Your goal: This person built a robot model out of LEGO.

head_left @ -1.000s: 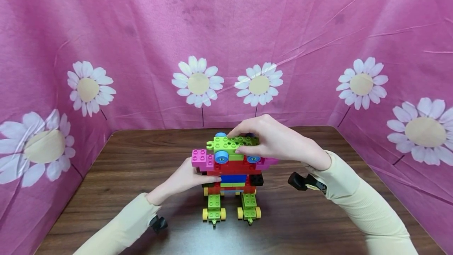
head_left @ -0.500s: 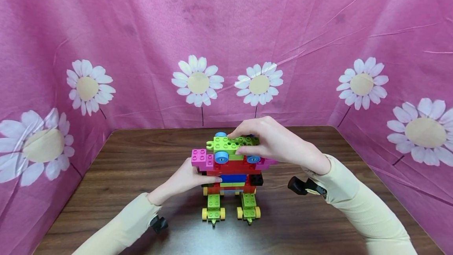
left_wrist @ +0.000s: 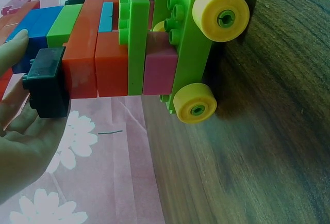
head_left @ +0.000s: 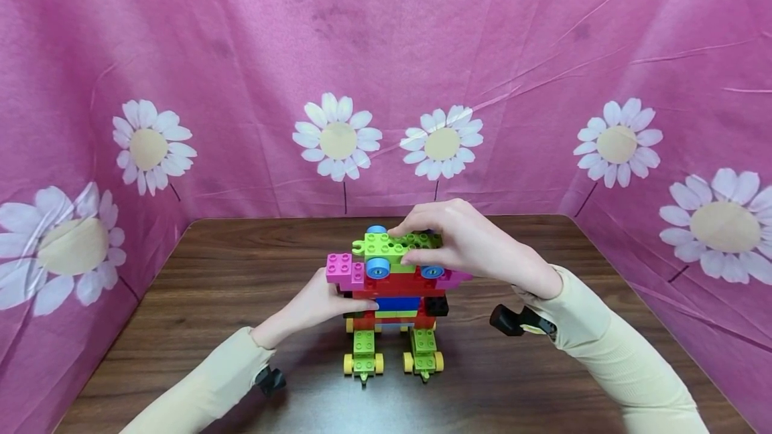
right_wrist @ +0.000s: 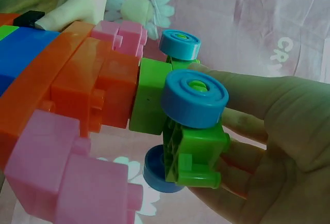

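Observation:
A toy-brick figure made of large studded blocks stands upright on the table, with a blue block at its middle. My left hand grips that middle from the side. In the left wrist view its thumb lies on the blue block and its fingers pass behind a black block. Across the top sits a green wheeled base with blue wheels. My right hand holds this base by its right end, thumb in front and fingers at the back. Pink blocks jut out below it.
The figure's feet are green wheeled bases with yellow wheels, standing on the brown wooden table. A pink cloth printed with white daisies hangs behind and along both sides.

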The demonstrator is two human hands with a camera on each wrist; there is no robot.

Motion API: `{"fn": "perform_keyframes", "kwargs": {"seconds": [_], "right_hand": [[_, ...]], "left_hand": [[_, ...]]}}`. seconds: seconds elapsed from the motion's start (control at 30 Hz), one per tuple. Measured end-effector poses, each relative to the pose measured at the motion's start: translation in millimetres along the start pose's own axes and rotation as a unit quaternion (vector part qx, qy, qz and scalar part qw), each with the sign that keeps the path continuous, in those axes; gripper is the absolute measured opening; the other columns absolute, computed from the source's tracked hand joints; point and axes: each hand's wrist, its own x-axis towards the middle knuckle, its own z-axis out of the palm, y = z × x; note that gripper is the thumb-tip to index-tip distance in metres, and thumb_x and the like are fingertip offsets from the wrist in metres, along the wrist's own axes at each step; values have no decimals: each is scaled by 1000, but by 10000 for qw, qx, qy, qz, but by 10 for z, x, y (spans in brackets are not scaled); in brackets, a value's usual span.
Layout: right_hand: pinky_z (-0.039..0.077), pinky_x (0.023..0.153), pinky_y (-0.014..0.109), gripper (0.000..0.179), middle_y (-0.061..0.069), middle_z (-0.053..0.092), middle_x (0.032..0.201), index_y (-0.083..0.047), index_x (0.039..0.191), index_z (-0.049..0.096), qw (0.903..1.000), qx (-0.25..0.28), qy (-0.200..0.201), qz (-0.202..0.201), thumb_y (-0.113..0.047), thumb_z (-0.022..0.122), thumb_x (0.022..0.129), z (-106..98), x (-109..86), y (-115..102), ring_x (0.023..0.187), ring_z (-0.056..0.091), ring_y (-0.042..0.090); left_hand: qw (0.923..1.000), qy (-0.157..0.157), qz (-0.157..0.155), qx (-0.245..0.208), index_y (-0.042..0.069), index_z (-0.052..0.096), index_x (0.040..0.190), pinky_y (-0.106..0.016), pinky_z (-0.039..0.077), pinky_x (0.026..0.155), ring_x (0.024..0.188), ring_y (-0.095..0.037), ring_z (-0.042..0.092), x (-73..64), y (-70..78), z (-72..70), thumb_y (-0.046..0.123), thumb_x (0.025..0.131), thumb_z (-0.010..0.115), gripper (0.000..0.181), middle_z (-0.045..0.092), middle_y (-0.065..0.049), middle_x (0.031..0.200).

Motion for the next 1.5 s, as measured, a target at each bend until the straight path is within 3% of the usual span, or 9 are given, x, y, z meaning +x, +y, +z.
{"fn": "perform_keyframes", "kwargs": {"seconds": [0.3,0.47,1.13,1.3,1.5], "right_hand": [[46,60,18,34,-3,76,102,-12,112,75,9991,-386,-56,142,-21,83,80,1,4,-50,74,62,3],[47,62,19,33,-3,76,102,-13,111,74,9985,-506,-84,197,-22,83,80,-5,7,-72,75,64,4],[46,62,20,36,-3,75,104,-13,111,73,9993,-300,75,202,-23,84,79,17,-23,-54,75,60,3],[48,61,19,35,-2,75,104,-12,111,73,9998,-115,60,150,-21,84,79,24,-22,-24,77,63,3],[43,58,18,36,-4,75,106,-14,115,73,9998,67,-17,161,-22,83,81,33,-29,27,70,54,1]], "left_hand": [[10000,10,56,34,16,53,138,-23,52,97,120,-23,62,4,-4,-3,21,84,80,61,66,-6,132],[9999,30,101,56,16,53,137,-23,52,97,119,-23,62,5,-4,4,20,84,80,60,66,-6,132],[9999,-23,-36,-153,16,52,138,-21,53,94,120,-25,62,-9,12,15,21,84,79,60,64,-8,133],[9999,-32,-84,-131,16,52,138,-26,54,96,121,-25,62,-13,12,9,21,85,79,60,64,-8,134],[9999,-64,-69,-52,17,52,138,-31,54,98,120,-23,62,-23,-14,-8,22,85,79,59,64,-6,133]]}}
